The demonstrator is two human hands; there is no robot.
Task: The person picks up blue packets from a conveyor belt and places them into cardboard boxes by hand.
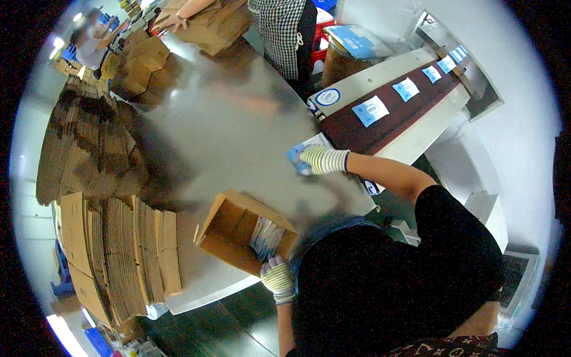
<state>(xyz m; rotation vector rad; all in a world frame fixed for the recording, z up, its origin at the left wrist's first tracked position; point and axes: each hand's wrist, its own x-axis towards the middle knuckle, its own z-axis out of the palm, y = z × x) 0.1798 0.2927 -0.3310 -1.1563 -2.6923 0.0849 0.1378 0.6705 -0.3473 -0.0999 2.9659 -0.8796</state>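
Note:
My right hand (pixel 324 160), in a striped knit glove, grips a blue and white flat packet (pixel 294 154) by the end of the conveyor belt (pixel 386 129). In a matching glove, my left hand (pixel 278 279) holds the near right edge of an open cardboard box (pixel 229 247), its fingertips over the rim. Several packets (pixel 266 236) stand inside the box at its right end. More blue and white packets (pixel 406 89) lie spaced in a row along the dark belt.
Stacks of flattened cardboard (pixel 125 250) line the table's left side. The grey table (pixel 238 128) reaches toward a person in a checked apron (pixel 278 35). Another person's hand (pixel 174 21) rests near cardboard at the far end. A large carton (pixel 345 65) stands behind the conveyor.

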